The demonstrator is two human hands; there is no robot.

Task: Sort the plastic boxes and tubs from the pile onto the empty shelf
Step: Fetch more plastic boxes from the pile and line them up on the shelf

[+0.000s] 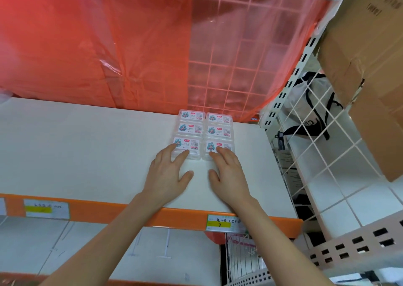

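The left hand (169,172) and the right hand (227,170) are seen uncovered, with slim fingers, and behind each hand a bare arm is shown, the left forearm (117,231) and the right forearm (269,227) being unclothed as far as they are seen, down to the lower edge.

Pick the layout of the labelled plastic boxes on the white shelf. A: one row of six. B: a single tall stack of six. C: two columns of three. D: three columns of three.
C: the plastic boxes lie on the shelf in two side-by-side columns of three, and the left hand and right hand each touch a front box with straight fingers.
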